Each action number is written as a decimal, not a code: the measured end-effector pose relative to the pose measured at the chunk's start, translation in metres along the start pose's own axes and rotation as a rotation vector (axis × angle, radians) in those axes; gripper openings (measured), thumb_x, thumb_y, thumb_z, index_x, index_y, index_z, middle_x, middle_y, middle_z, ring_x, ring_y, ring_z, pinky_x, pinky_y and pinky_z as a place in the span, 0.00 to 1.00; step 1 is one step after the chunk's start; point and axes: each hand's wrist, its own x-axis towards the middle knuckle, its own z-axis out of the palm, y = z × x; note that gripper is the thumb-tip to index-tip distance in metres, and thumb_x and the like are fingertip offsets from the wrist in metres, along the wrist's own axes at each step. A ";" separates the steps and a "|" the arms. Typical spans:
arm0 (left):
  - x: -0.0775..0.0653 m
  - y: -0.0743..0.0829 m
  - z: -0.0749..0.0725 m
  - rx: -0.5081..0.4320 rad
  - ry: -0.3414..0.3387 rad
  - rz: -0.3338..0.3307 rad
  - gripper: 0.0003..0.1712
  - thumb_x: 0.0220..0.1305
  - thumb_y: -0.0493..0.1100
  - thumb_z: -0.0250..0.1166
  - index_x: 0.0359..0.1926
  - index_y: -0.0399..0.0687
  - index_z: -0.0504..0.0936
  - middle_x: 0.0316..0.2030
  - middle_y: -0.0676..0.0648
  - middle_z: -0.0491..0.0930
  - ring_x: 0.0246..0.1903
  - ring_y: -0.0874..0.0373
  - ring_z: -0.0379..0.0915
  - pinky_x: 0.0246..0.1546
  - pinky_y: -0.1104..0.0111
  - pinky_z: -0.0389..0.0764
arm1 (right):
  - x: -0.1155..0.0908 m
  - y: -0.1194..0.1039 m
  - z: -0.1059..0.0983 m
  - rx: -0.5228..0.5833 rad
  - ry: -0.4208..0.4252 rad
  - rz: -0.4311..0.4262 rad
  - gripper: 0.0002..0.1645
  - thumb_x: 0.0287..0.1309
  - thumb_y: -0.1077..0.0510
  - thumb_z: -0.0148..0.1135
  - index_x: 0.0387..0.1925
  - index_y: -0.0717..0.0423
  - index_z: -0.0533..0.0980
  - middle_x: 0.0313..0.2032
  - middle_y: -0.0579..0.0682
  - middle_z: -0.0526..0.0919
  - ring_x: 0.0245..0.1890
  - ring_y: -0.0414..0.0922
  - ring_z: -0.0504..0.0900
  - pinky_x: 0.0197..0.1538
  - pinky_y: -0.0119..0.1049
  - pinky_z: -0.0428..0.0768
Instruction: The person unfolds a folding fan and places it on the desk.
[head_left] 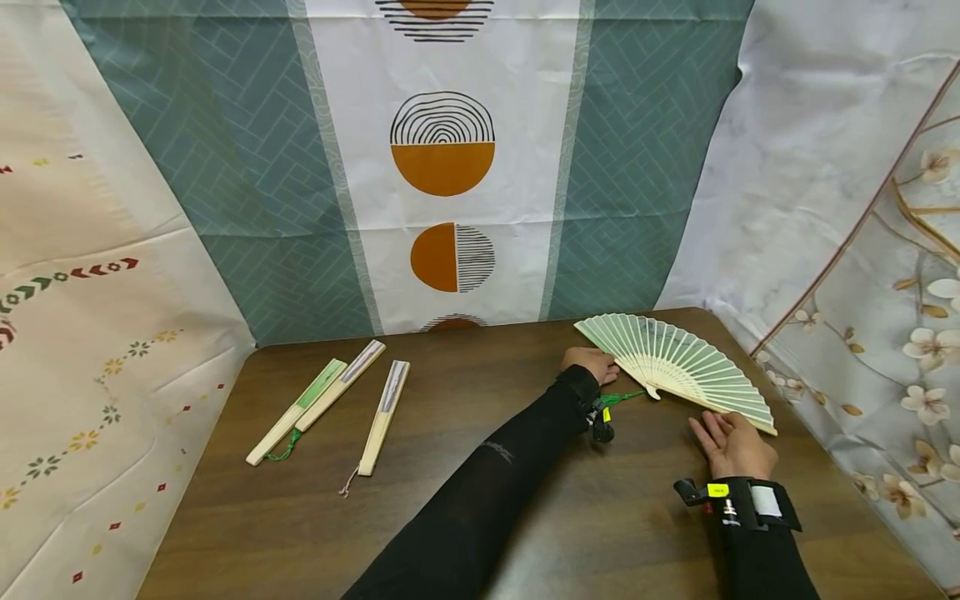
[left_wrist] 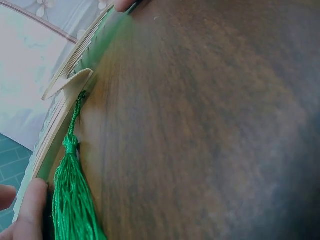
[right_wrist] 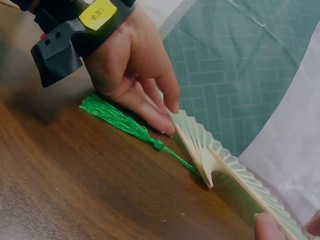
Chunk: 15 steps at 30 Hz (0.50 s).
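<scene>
A pale green folding fan [head_left: 678, 354] with cream ribs is spread wide at the table's far right. My left hand [head_left: 591, 363] pinches its left outer rib between thumb and fingers, as the right wrist view shows of that hand [right_wrist: 137, 70]. The right end of the fan is held by my right hand [head_left: 738, 446], whose thumb [right_wrist: 267, 227] lies on the near side of the fan edge. From the fan's pivot a green tassel [left_wrist: 72, 190] trails on the tabletop toward the left hand.
Three closed folding fans lie on the left of the brown table [head_left: 465, 417]: a green one [head_left: 296, 412], a grey-and-cream one [head_left: 341, 385] beside it, and another grey-and-cream one [head_left: 384, 417] with a pale tassel. Patterned cloths [head_left: 442, 167] hang behind and at both sides.
</scene>
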 end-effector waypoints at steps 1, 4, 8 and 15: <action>-0.001 0.001 -0.001 0.000 0.002 0.004 0.17 0.76 0.30 0.74 0.62 0.35 0.90 0.41 0.33 0.95 0.44 0.43 0.97 0.47 0.56 1.00 | -0.001 -0.001 0.000 -0.005 -0.005 0.004 0.40 0.87 0.55 0.60 0.90 0.40 0.57 0.57 0.43 0.83 0.79 0.38 0.75 0.45 0.41 0.99; -0.003 0.002 -0.002 -0.025 0.003 0.013 0.16 0.76 0.29 0.73 0.61 0.33 0.90 0.40 0.32 0.95 0.43 0.43 0.97 0.47 0.57 1.00 | -0.002 -0.001 0.001 -0.013 -0.014 0.011 0.44 0.88 0.56 0.58 0.92 0.37 0.52 0.72 0.40 0.75 0.83 0.38 0.70 0.50 0.41 0.99; -0.001 0.003 -0.005 -0.048 -0.005 0.021 0.13 0.75 0.28 0.73 0.58 0.30 0.91 0.40 0.32 0.95 0.42 0.42 0.96 0.48 0.55 1.00 | -0.006 0.000 0.001 -0.031 -0.016 0.008 0.44 0.88 0.56 0.58 0.92 0.34 0.51 0.82 0.37 0.66 0.84 0.38 0.69 0.66 0.43 0.93; -0.012 0.000 -0.016 0.027 -0.023 0.058 0.08 0.76 0.30 0.73 0.52 0.32 0.92 0.40 0.35 0.95 0.39 0.49 0.96 0.46 0.62 0.99 | -0.013 0.010 0.005 -0.078 -0.001 -0.020 0.31 0.86 0.56 0.60 0.81 0.39 0.62 0.67 0.40 0.74 0.75 0.36 0.75 0.81 0.39 0.77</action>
